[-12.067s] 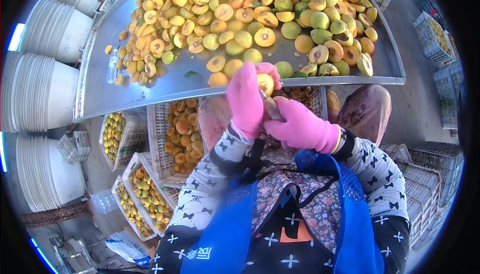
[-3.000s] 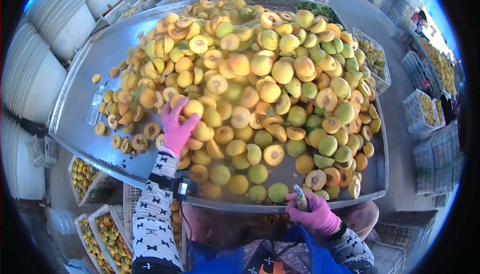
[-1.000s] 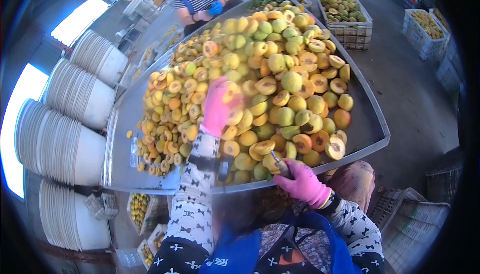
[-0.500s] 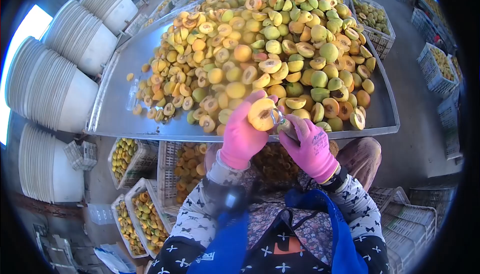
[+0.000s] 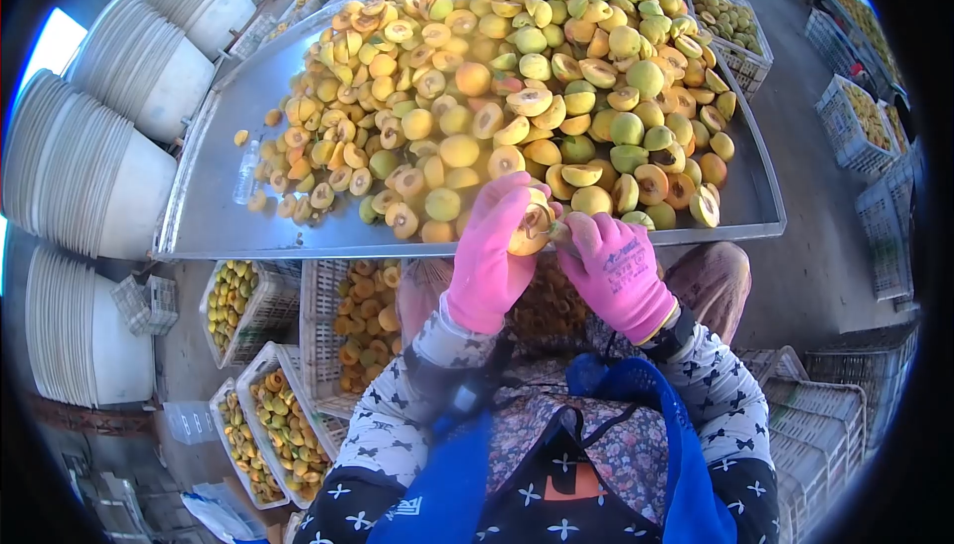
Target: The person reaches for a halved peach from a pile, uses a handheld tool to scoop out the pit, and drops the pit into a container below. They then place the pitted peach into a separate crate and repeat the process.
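Observation:
In a pink glove, my left hand [image 5: 487, 271] is closed around a halved yellow peach [image 5: 531, 230], its cut face turned toward my right hand. My right hand [image 5: 621, 276], gloved the same way, grips the short handle of a pitting tool [image 5: 560, 235]. The tool's metal end meets the peach's cut side; fingers and fruit partly hide it. Both hands are just over the near edge of a metal table [image 5: 204, 211], where a big heap of whole and halved peaches [image 5: 457, 151] lies.
Below the table edge stand a crate of peach halves [image 5: 310, 330] and more fruit-filled crates [image 5: 288, 355] to the left. Stacked white tubs [image 5: 75, 171] line the left side. Stacked crates [image 5: 815, 435] stand at lower right, and a full crate [image 5: 763, 50] beside the table's far right.
The peach half has turned from facing the camera to a tilt, and the tool's metal loop now sits against it, less visible. The whole view has shifted slightly.

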Action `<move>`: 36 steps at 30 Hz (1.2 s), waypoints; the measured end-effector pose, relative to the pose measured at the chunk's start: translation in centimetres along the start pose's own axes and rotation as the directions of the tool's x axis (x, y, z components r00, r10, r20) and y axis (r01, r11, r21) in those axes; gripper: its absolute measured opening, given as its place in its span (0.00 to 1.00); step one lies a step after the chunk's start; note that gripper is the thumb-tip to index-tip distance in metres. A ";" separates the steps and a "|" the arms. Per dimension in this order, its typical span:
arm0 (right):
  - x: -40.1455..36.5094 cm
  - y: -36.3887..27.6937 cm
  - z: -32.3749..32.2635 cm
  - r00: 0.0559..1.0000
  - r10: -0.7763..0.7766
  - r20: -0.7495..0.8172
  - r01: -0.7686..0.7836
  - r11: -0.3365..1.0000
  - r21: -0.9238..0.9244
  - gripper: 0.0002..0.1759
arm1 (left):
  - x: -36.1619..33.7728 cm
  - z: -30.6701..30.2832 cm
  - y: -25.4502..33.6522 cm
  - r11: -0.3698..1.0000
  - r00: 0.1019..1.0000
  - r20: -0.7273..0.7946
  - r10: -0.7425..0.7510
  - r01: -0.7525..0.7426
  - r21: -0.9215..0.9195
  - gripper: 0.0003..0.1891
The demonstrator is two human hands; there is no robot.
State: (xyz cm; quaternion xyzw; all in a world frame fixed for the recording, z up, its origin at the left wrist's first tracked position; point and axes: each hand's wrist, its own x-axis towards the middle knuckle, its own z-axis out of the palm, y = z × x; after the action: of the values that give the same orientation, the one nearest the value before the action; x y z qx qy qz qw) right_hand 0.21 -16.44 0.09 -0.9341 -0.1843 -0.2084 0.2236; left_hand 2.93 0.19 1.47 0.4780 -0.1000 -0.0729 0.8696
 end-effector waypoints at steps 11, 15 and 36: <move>-1.3 -2.0 1.3 0.977 0.119 0.178 -0.181 0.904 0.388 0.15 | -0.4 0.0 -0.4 0.985 0.969 -0.200 -0.143 0.121 -0.120 0.15; -1.5 -3.2 2.6 0.966 0.186 0.181 -0.251 0.846 0.471 0.15 | 0.0 0.1 -1.2 0.994 0.958 -0.281 -0.052 0.022 -0.108 0.15; -1.2 -3.6 3.0 0.902 0.173 0.395 -0.428 0.472 0.770 0.11 | 0.5 0.2 -0.5 0.984 0.932 -0.361 0.025 0.040 0.174 0.22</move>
State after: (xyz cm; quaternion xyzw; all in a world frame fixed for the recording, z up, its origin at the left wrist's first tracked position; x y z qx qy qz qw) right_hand -1.45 -12.26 -1.72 -0.7443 -0.1205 0.0754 0.6526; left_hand 3.30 -0.35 1.22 0.5595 0.0576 0.0223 0.8265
